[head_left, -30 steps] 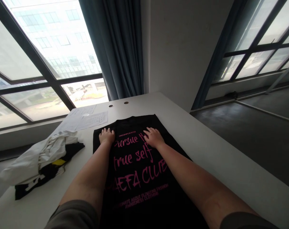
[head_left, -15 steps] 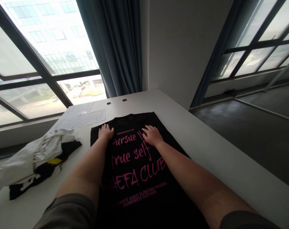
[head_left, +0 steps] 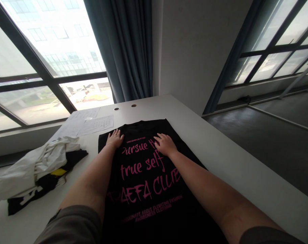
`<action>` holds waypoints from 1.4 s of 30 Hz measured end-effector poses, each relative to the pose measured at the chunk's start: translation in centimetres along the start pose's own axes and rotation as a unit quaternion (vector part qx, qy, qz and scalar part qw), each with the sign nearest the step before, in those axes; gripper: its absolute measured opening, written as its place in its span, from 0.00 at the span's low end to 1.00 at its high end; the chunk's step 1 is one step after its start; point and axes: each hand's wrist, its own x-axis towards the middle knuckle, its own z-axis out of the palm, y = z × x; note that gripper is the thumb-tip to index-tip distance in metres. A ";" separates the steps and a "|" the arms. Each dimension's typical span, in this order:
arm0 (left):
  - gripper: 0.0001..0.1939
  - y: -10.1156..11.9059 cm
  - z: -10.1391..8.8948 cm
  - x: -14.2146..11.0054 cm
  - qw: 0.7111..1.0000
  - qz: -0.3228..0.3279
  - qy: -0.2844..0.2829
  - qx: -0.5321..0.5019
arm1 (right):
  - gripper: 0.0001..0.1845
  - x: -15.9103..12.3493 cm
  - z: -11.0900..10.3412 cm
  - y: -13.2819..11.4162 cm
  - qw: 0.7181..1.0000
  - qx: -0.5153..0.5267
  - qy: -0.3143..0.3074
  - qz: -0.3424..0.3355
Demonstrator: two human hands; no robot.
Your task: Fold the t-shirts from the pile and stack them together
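A black T-shirt [head_left: 141, 184] with pink lettering lies spread out on the white table [head_left: 194, 135], its neck end away from me. My left hand [head_left: 115, 138] rests flat on its upper left part, fingers stretched out. Over on the upper right, my right hand [head_left: 165, 144] lies on the cloth with fingers extended, covering the end of one printed line. Neither hand grips anything. My right forearm hides part of the shirt's right side, and its lower end runs out of view.
To the left is a crumpled heap of clothes, a white garment [head_left: 39, 162] over a black one with yellow [head_left: 45, 183]. Printed paper sheets [head_left: 93, 124] lie near the window. Two cable holes [head_left: 134, 105] sit at the table's far end, before a blue curtain [head_left: 131, 51].
Both hands stay on the shirt in nearly the same places. The shirt and hands appear shifted slightly right in view, and more of the lower left lettering shows.
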 end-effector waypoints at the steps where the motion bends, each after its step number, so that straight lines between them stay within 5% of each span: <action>1: 0.38 -0.1 0.0 0.0 1.000 0.001 -0.002 -0.003 | 0.28 0.0 0.0 0.0 1.000 -0.001 -0.001 -0.001; 9: 0.35 0.3 -1.1 -0.3 1.000 0.007 0.005 -0.001 | 0.27 0.1 0.2 -0.1 1.000 -0.020 0.004 -0.002; 14: 0.34 4.2 -2.5 -3.4 0.997 0.003 0.052 0.058 | 0.28 0.0 0.1 -0.2 1.000 -0.021 -0.005 0.002; 17: 0.35 7.5 -1.5 -9.3 0.998 0.040 0.015 0.046 | 0.28 0.1 0.0 -0.2 1.000 -0.018 -0.013 0.001; 21: 0.35 9.5 0.4 -21.5 0.985 0.169 0.039 -0.007 | 0.29 0.1 0.1 -0.2 1.000 -0.020 -0.013 0.000; 25: 0.35 7.9 0.8 -32.7 0.974 0.218 0.017 -0.053 | 0.29 0.1 0.1 -0.1 1.000 -0.018 -0.018 0.000; 29: 0.36 5.6 1.5 -39.5 0.985 0.157 0.034 -0.060 | 0.29 0.1 0.1 -0.2 1.000 -0.014 -0.016 0.003; 33: 0.35 5.0 2.3 -41.8 0.993 0.067 0.083 -0.044 | 0.29 0.0 -0.2 -0.4 1.000 -0.001 -0.003 -0.010; 37: 0.31 5.4 1.9 -41.5 0.993 0.062 0.100 -0.027 | 0.28 -1.0 -0.7 -1.1 0.999 0.015 -0.017 -0.038; 42: 0.30 5.5 1.5 -41.2 0.991 0.072 0.111 -0.023 | 0.28 -7.4 -1.9 -3.1 0.998 -0.004 -0.055 -0.031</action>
